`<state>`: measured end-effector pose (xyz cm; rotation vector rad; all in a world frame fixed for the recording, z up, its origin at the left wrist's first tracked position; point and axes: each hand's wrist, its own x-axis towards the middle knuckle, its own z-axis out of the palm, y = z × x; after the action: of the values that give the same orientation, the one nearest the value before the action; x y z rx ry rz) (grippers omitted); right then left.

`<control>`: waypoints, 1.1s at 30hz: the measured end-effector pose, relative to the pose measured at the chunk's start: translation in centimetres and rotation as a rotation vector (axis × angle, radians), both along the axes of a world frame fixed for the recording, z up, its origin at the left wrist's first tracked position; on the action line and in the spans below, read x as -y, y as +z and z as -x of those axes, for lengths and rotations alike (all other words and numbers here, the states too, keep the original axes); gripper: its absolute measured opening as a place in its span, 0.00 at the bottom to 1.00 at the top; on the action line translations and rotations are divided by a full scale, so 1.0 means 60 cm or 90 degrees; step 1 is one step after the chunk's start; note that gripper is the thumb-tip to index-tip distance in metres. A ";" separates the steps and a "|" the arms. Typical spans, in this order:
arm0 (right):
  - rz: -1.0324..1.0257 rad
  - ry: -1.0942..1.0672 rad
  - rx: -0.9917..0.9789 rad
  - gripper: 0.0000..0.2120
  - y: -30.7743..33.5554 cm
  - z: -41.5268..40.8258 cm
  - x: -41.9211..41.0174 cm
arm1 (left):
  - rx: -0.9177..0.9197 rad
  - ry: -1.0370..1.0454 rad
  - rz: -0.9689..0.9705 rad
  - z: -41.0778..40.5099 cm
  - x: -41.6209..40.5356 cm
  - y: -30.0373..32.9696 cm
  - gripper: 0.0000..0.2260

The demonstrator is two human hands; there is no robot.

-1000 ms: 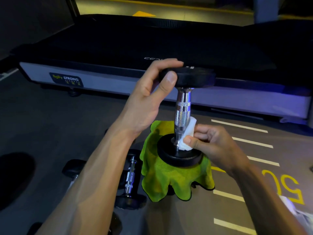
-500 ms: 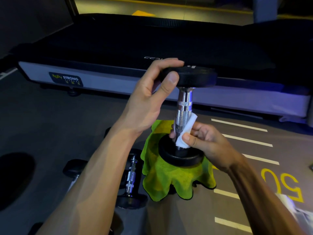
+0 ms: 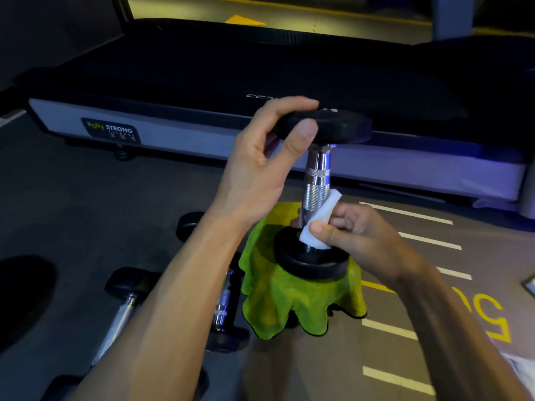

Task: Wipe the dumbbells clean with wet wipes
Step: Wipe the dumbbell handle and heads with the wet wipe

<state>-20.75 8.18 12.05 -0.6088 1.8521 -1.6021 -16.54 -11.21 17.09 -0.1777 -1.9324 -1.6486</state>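
On treadmill (image 3: 202, 134) side rail: label (image 3: 111, 131) reads "BODY STRONG".

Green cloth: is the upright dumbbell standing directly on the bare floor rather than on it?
No, the dumbbell stands upright with its lower weight resting on the green cloth, which separates it from the floor.

1. Dumbbell (image 3: 317, 180) upright on cloth (image 3: 289, 302), on the floor (image 3: 86, 204).
2. Two more dumbbells (image 3: 121, 308) lying left of cloth.
3. Treadmill (image 3: 260, 68) behind.
4. Floor lines (image 3: 428, 241) to the right.
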 end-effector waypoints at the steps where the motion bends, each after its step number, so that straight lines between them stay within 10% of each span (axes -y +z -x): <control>1: 0.026 0.042 0.027 0.15 -0.003 0.011 -0.003 | -0.003 -0.004 -0.001 -0.001 0.000 -0.001 0.09; 8: 0.039 -0.018 -0.022 0.13 -0.017 -0.010 -0.004 | 0.003 0.000 -0.004 0.001 0.000 0.002 0.09; 14: -0.412 -0.130 -0.426 0.15 0.022 -0.069 0.017 | 0.006 0.001 0.009 0.000 -0.004 0.002 0.09; 27: -0.212 -0.300 -0.352 0.07 0.036 -0.070 0.020 | 0.023 0.015 0.013 -0.005 -0.003 0.003 0.10; 33: -0.374 -0.307 -0.527 0.16 0.027 -0.092 0.047 | 0.036 0.044 0.017 -0.001 -0.002 0.000 0.08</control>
<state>-15.21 5.34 13.68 -0.6244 3.1111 -0.9900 -16.50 -11.09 17.09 -0.0749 -1.9820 -1.5992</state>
